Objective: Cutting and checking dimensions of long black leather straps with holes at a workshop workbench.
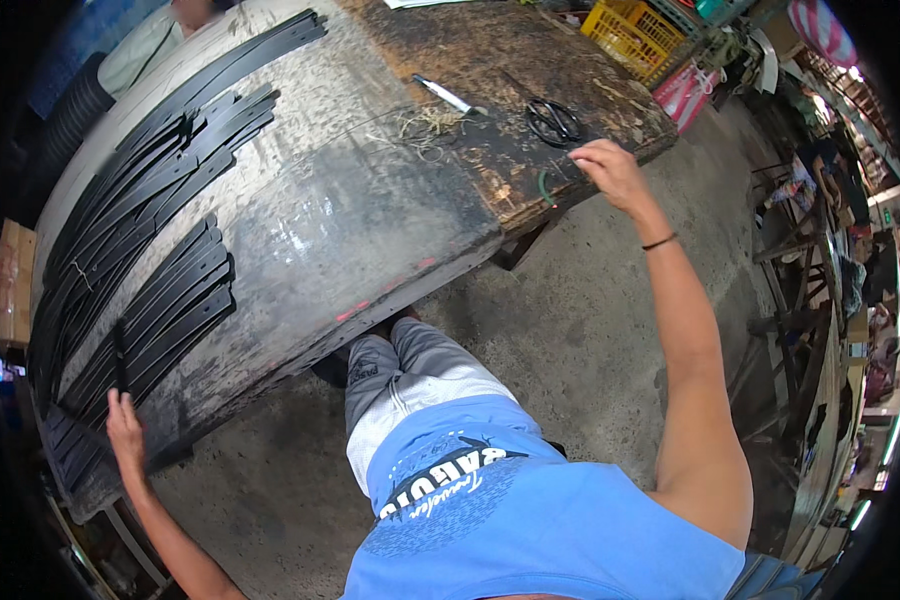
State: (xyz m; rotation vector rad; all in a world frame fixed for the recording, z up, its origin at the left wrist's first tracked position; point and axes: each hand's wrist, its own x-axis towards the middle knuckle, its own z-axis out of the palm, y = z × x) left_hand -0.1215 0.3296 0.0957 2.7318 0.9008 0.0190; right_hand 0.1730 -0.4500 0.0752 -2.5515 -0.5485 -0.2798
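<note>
My left hand [125, 432] is closed on the end of a narrow black strip [120, 358] at the table's left end. Beneath and beyond it lies a fanned bundle of flat black strips [175, 290], some with small holes near their ends. My right hand [612, 172] is raised by the table's right edge, thumb and fingers pinched together; what they hold, if anything, is too small to make out. Just beyond those fingertips lie scissors with black loop handles [553, 122]. A short curved green piece [545, 187] rests nearer the edge.
More black strips [160, 185] cover the table's far left. A pale pen-like tool [445, 94] and tangled string [425, 130] lie on the worn tabletop [370, 215]. A yellow crate [630, 38] stands beyond the far right corner. Across the table, a person's sleeve [145, 50] shows.
</note>
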